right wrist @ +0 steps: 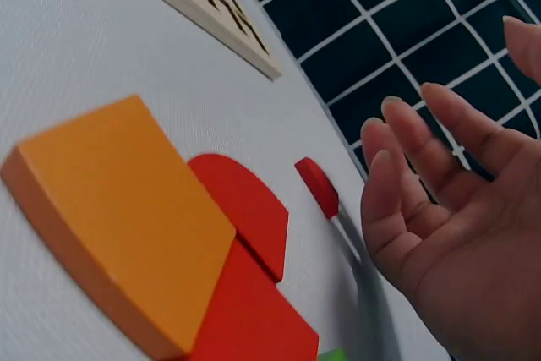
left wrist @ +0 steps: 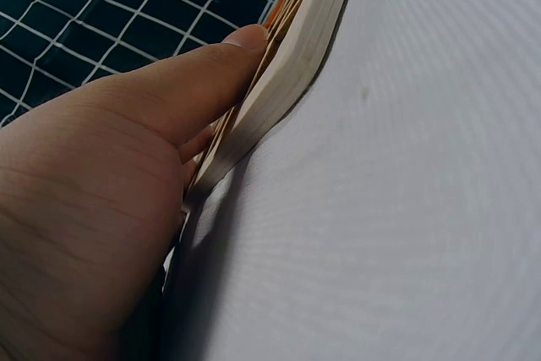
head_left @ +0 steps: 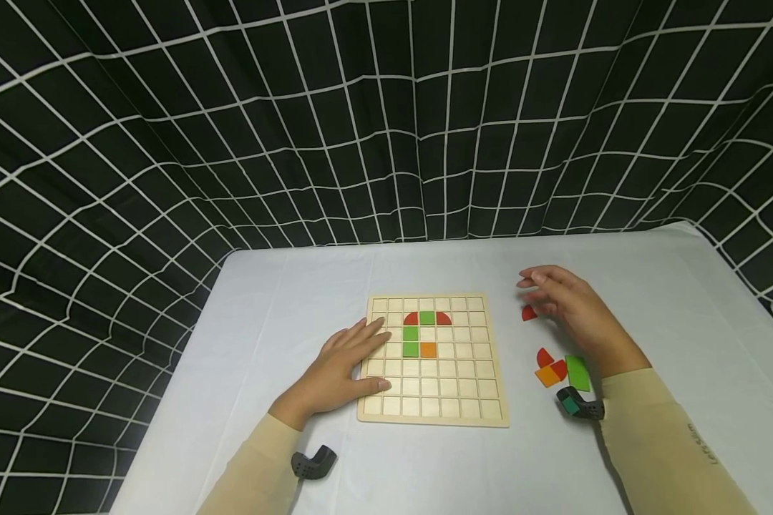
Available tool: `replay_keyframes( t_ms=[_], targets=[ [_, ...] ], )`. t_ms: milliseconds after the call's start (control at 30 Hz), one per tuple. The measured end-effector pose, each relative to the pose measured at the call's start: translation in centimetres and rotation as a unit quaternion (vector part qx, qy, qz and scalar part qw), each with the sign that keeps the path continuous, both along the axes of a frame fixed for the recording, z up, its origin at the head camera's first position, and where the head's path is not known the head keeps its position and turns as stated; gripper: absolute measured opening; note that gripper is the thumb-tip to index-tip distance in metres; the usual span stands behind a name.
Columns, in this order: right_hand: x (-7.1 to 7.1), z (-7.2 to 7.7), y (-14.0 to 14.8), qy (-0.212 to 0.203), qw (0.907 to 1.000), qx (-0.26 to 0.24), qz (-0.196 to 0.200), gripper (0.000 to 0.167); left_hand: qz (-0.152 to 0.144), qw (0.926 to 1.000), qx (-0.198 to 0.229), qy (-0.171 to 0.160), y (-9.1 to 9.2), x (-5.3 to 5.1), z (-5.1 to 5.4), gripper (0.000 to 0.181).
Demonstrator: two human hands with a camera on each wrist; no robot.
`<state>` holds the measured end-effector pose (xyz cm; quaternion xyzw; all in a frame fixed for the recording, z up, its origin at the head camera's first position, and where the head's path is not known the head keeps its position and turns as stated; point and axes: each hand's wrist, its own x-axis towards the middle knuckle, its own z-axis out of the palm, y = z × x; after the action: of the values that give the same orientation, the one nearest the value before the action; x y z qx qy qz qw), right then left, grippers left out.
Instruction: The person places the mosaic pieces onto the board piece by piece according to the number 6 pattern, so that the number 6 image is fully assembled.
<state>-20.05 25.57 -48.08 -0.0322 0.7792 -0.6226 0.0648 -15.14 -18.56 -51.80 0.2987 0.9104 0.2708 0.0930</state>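
A wooden grid board [head_left: 467, 390] lies on the table. My left hand [head_left: 346, 368] rests on its left edge with fingers spread and straight, the thumb low on the frame. Within the grid sit a red quarter-round [head_left: 411, 319], a green square [head_left: 427, 318], another red quarter-round [head_left: 444, 319], two stacked green squares [head_left: 411, 342] and an orange square [head_left: 428, 350]. Right of the board, my right hand [head_left: 570, 304] is raised over the table, fingers loosely bent, nothing visible in them. Just under its fingertips lies a loose red quarter-round [right wrist: 318, 188].
Nearer me on the right lie an orange square [right wrist: 127, 217], red quarter-rounds [right wrist: 245, 209] and a green piece [head_left: 577, 373]. White cloth [head_left: 283, 300] covers the table. A black curtain with white grid lines [head_left: 386, 143] hangs behind it. Dark wrist devices [head_left: 314, 463] sit at both wrists.
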Motion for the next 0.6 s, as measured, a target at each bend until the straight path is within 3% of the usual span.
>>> replay_keyframes(
  t_ms=[200,600],
  targets=[
    [-0.2,-0.4,0.4,-0.015,0.9989,0.042,0.012,0.063,0.000,1.0000,0.001,0.000,0.0,0.0,0.0,0.086],
    [-0.6,-1.4,1.3,-0.053,0.9895,0.132,0.027,0.053,-0.001,1.0000,0.001,0.004,0.0,0.0,0.0,0.086]
  ],
)
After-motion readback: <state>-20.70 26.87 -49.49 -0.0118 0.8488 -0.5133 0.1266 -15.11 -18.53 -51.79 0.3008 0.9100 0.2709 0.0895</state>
